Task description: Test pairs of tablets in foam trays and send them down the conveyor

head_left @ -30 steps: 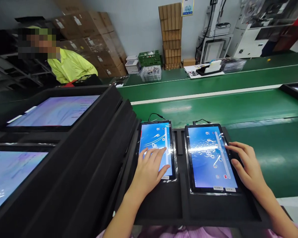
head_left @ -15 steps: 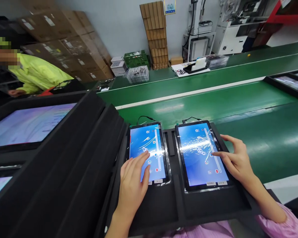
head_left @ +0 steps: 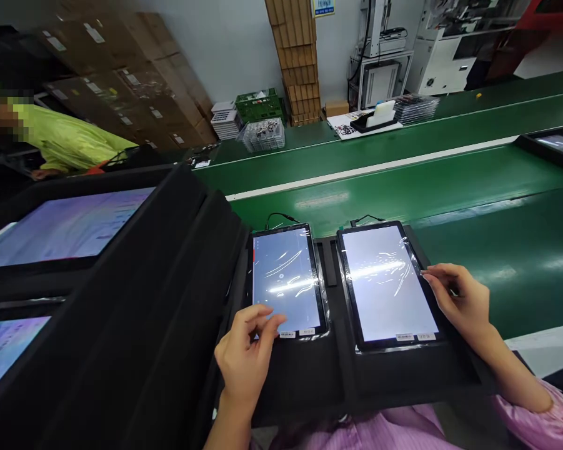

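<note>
Left of the black tray (head_left: 304, 381), a stack of similar dark trays (head_left: 201, 250) is leaning close, lit screens showing on it. In the black tray's left recess, the left tablet (head_left: 283, 265) is lying flat, face up, its screen glowing grey-blue. Judging handling: it is probably going to behave as a stiff, fairly light slab, with fragile glass; the shiny film (creased, catching the overhead light) is likely making the face slippery. Long side edges are looking the best hold; the cable (head_left: 283, 216) at the tray's far side is likely limiting any lift.

The left hand (head_left: 244, 359) is hovering at the near-left part of that recess, fingers curling, thumb and forefinger a narrow gap apart, holding nothing visible; contact with the glass: cannot tell.

In the tray's right recess, the right tablet (head_left: 388, 281) is lying likewise, its screen showing nearly white; same handling is being expected. At the tray's right side, the right hand (head_left: 463, 303) is bringing thumb and forefinger almost together by the tablet's edge; whether it is touching or pinching film, cannot tell.
</note>
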`<state>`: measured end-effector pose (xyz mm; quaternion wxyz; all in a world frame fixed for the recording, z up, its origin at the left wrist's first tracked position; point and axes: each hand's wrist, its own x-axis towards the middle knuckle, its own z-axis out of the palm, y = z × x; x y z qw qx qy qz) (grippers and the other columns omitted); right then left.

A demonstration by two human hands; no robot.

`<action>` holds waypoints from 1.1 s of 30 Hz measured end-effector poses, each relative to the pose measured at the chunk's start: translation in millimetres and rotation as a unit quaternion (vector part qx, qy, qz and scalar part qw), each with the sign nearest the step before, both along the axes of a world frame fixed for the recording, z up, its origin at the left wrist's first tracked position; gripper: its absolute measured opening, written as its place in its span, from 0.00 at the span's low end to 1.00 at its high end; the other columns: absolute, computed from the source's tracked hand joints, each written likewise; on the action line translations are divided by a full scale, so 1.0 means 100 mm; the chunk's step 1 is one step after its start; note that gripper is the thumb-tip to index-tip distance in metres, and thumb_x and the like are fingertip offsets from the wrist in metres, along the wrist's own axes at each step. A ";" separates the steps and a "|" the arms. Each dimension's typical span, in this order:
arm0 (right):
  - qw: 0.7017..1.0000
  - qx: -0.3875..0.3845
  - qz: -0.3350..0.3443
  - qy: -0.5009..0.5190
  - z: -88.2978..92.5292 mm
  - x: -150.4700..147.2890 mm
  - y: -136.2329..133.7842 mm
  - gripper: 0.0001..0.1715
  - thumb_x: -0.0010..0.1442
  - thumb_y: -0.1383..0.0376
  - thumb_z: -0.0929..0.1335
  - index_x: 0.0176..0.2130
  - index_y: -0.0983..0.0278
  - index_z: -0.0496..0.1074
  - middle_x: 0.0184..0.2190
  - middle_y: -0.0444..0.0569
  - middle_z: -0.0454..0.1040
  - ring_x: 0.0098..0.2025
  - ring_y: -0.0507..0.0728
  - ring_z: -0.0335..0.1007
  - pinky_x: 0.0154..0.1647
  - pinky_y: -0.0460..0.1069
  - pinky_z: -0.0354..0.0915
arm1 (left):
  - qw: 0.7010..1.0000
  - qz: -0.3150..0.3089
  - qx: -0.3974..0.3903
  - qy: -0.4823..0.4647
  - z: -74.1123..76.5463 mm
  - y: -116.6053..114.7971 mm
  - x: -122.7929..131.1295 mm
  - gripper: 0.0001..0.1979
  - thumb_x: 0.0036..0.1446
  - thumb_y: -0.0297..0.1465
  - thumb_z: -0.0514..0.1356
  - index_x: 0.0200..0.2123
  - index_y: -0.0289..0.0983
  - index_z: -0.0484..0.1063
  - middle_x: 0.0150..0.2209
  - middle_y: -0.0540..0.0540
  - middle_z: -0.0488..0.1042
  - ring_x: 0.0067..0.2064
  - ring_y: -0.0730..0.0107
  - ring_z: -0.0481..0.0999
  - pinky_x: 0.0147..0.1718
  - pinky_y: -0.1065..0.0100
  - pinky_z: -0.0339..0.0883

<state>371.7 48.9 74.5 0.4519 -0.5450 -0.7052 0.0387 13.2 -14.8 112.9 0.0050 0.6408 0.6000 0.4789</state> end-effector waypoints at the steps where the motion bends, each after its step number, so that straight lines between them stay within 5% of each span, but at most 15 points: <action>1: 1.000 0.003 -0.006 0.013 -0.02 0.00 -0.01 0.08 0.66 0.57 0.67 0.39 0.59 0.70 0.27 0.44 0.76 0.19 0.51 0.66 0.22 0.48 0.66 | 1.000 -0.001 0.001 -0.003 0.02 -0.02 -0.01 0.10 0.64 0.39 0.59 0.37 0.39 0.71 0.18 0.58 0.68 0.17 0.78 0.69 0.19 0.75 0.65; 4: 0.998 0.045 -0.027 0.043 -0.04 0.01 -0.02 0.10 0.64 0.57 0.69 0.36 0.59 0.67 0.18 0.38 0.70 0.15 0.49 0.59 0.17 0.47 0.60 | 1.000 0.011 0.007 0.005 0.07 -0.06 -0.06 0.19 0.69 0.44 0.48 0.37 0.37 0.72 0.17 0.56 0.62 0.17 0.76 0.64 0.20 0.71 0.62; 7: 0.993 0.090 -0.046 0.064 0.02 0.00 -0.01 0.13 0.64 0.57 0.69 0.32 0.58 0.64 0.11 0.33 0.60 0.11 0.49 0.52 0.16 0.47 0.54 | 0.997 0.030 -0.039 0.056 0.09 -0.03 -0.14 0.20 0.69 0.43 0.47 0.36 0.38 0.73 0.22 0.52 0.69 0.24 0.72 0.69 0.26 0.69 0.66; 11: 0.997 0.071 0.013 -0.003 0.13 0.01 -0.01 0.22 0.68 0.48 0.61 0.30 0.59 0.65 0.12 0.37 0.60 0.12 0.50 0.54 0.17 0.49 0.53 | 0.974 0.027 -0.170 0.146 0.01 0.06 -0.20 0.22 0.67 0.46 0.48 0.47 0.38 0.73 0.44 0.41 0.78 0.45 0.58 0.76 0.43 0.57 0.73; 16: 0.991 0.081 0.063 -0.082 0.19 0.04 -0.02 0.28 0.70 0.46 0.54 0.32 0.60 0.67 0.16 0.41 0.61 0.18 0.53 0.59 0.24 0.52 0.55 | 0.946 0.072 -0.248 0.197 -0.13 0.10 -0.21 0.30 0.65 0.50 0.51 0.63 0.37 0.62 0.64 0.31 0.64 0.64 0.42 0.64 0.53 0.40 0.67; 23: 0.996 -0.013 0.047 -0.070 0.04 0.09 0.09 0.22 0.70 0.53 0.54 0.39 0.60 0.70 0.29 0.49 0.70 0.32 0.59 0.68 0.34 0.54 0.64 | 0.958 0.140 -0.223 0.110 -0.23 0.04 -0.33 0.28 0.69 0.43 0.44 0.62 0.32 0.63 0.57 0.32 0.72 0.55 0.47 0.73 0.52 0.44 0.70; 27: 0.995 -0.030 0.008 -0.092 -0.02 0.07 0.19 0.24 0.70 0.53 0.54 0.47 0.62 0.72 0.38 0.53 0.70 0.41 0.61 0.69 0.41 0.56 0.67 | 0.962 0.129 -0.207 0.120 -0.25 0.03 -0.31 0.25 0.69 0.39 0.44 0.61 0.33 0.65 0.56 0.34 0.73 0.57 0.49 0.72 0.54 0.45 0.70; 33: 0.969 0.005 0.151 -0.196 0.11 -0.04 0.05 0.27 0.69 0.51 0.56 0.56 0.56 0.72 0.51 0.56 0.67 0.51 0.66 0.64 0.48 0.61 0.64 | 0.967 0.091 -0.198 0.130 -0.23 -0.10 -0.31 0.23 0.69 0.39 0.46 0.62 0.38 0.64 0.59 0.37 0.71 0.60 0.51 0.70 0.56 0.46 0.68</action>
